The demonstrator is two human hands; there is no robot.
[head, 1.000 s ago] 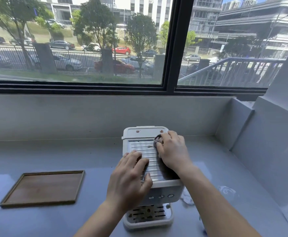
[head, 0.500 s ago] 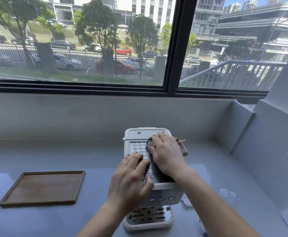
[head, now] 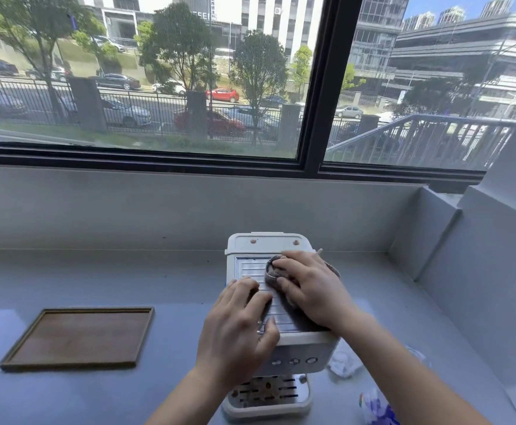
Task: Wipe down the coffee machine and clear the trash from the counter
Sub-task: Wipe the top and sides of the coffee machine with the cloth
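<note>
Wiping in progress on the machine top; trash clearing is not yet starting.
Coffee machine point(head: 265, 242) is standing on the counter point(head: 128, 286) below the window. Right hand point(head: 311, 289) is bunching a grey cloth point(head: 270, 273) in curled fingers and pressing it on the ribbed top plate. Left hand point(head: 238, 326) is lying relaxed-fingered beside it, steadying and gripping nothing. The front panel point(head: 293, 360) and drip tray point(head: 265, 394) are probably awaiting the cloth. A crumpled white tissue point(head: 342, 361) and a blue-and-white wrapper point(head: 376, 406) are lying uncollected to the machine's right.
</note>
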